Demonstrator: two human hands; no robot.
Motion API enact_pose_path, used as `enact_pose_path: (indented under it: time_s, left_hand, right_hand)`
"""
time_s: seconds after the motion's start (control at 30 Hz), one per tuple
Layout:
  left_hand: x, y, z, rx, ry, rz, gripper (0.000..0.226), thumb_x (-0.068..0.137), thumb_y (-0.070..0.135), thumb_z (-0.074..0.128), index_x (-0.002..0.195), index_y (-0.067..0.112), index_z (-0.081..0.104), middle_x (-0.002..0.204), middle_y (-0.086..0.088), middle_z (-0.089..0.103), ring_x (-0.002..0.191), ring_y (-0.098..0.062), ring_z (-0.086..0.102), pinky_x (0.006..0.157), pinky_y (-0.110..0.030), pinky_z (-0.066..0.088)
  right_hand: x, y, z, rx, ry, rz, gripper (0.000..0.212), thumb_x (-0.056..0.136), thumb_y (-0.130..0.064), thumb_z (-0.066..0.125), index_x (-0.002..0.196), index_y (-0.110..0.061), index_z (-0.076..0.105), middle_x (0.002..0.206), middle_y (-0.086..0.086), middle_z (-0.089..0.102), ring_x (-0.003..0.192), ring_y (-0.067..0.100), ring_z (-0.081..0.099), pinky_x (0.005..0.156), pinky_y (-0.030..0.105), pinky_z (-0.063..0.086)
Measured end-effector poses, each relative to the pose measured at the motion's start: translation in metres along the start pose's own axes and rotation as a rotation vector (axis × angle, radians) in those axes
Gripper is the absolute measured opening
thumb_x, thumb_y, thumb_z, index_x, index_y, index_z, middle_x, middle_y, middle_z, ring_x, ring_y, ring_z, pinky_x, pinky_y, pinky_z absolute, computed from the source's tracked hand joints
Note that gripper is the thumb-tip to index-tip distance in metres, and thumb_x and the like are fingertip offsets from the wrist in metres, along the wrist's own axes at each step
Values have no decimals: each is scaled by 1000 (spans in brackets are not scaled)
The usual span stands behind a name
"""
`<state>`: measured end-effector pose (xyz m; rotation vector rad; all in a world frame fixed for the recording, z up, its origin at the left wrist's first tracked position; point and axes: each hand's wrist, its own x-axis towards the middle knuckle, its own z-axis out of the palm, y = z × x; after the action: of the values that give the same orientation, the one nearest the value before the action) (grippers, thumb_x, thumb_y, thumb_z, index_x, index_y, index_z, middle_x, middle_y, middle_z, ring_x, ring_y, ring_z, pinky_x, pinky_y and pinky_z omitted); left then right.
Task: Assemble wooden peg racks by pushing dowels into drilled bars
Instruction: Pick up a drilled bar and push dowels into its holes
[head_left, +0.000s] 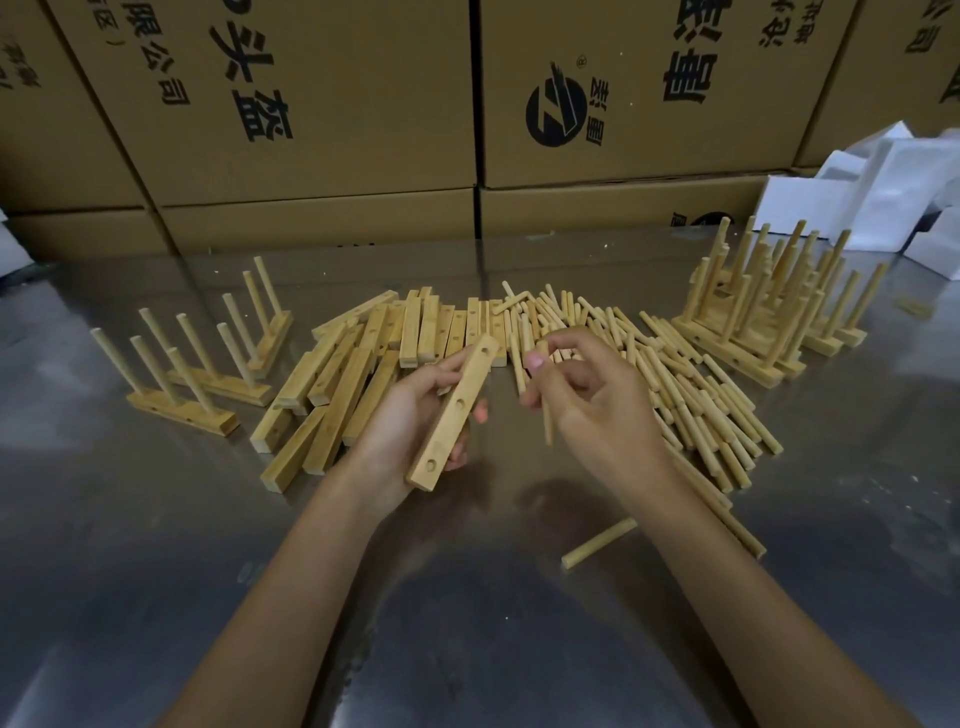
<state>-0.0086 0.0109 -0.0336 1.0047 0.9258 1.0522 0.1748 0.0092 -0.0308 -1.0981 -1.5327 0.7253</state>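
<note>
cardboard boxes, rotated chinese print "限公司"

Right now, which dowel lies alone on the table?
The dowel near the right forearm, lying apart on the steel table; the others are piled, held or pegged.

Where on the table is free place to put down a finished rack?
Bare steel table lies near-left, below the finished racks and beside the bar pile. Also free: the strip before the cardboard boxes. Crowded: centre and right, with the dowel pile and the far-right racks.
</note>
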Motion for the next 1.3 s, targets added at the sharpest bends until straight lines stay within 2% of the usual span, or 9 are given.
enact_pose_path:
  time_s: [0.07, 0.13, 0.23, 0.43, 0.5, 0.63, 0.8, 1.03, 1.3]
  left_hand:
    - [-3, 0, 2, 60, -25, 13, 37, 100, 29, 44, 128, 37, 66, 80, -6, 63, 51, -16, 48, 49, -27, 42]
    - [-5, 1, 6, 103, -26, 30, 36, 99, 29, 47, 125, 43, 67, 83, -6, 65, 54, -15, 50, 52, -28, 44]
    - [-8, 5, 12, 161, -15, 60, 37, 99, 26, 49, 120, 49, 69, 84, -7, 66, 57, -14, 52, 53, -29, 44]
    - [-12, 6, 26, 352, 77, 162, 37, 98, 23, 56, 114, 54, 69, 83, 2, 73, 62, -4, 61, 52, -24, 49]
    - [-12, 7, 29, 367, 159, 192, 37, 98, 26, 56, 114, 56, 67, 83, 5, 74, 66, -3, 62, 54, -23, 49]
    - [-13, 8, 29, 436, 194, 195, 42, 100, 25, 52, 120, 61, 63, 86, 23, 71, 80, -8, 62, 60, -29, 49]
    - [-13, 6, 31, 400, 140, 185, 45, 100, 20, 52, 119, 58, 66, 86, 4, 73, 72, -6, 59, 51, -24, 45]
    - [-12, 5, 29, 367, 117, 166, 45, 101, 19, 50, 111, 60, 67, 73, 8, 69, 66, -3, 56, 48, -22, 43]
    - [-12, 4, 25, 365, 69, 145, 47, 102, 16, 49, 112, 58, 68, 70, 14, 68, 60, -2, 55, 48, -22, 44]
  right_hand:
    - [-3, 4, -1, -227, -17, -72, 13, 101, -43, 53, 106, -34, 60, 61, -3, 62, 54, 7, 58, 51, 32, 45]
    - [-4, 7, -1, -493, -20, -145, 16, 102, -42, 47, 110, -35, 60, 58, -11, 55, 51, 6, 50, 47, 28, 32]
    - [-2, 9, 0, -630, -50, -163, 16, 102, -30, 46, 110, -26, 60, 81, -14, 60, 65, 3, 52, 53, 25, 33]
    - [-3, 10, -1, -610, -47, -192, 14, 98, -18, 51, 101, -19, 64, 92, -8, 60, 74, 8, 53, 59, 22, 36]
    - [-2, 8, -2, -614, 1, -163, 16, 96, -21, 52, 103, -19, 66, 94, -8, 62, 76, 11, 58, 64, 30, 44]
    - [-2, 3, -4, -597, 9, -196, 16, 97, -22, 53, 102, -20, 68, 92, -9, 63, 76, 11, 59, 65, 32, 49]
    - [-1, 5, -7, -639, -9, -242, 16, 97, -17, 54, 102, -19, 69, 88, -8, 62, 71, 11, 56, 59, 27, 38]
    - [-3, -1, -10, -741, -40, -332, 15, 94, -13, 53, 99, -15, 67, 83, -7, 61, 65, 13, 52, 55, 24, 28]
    - [-3, -4, -10, -738, -59, -193, 13, 95, -17, 54, 96, -20, 67, 80, -5, 63, 61, 14, 48, 53, 21, 25]
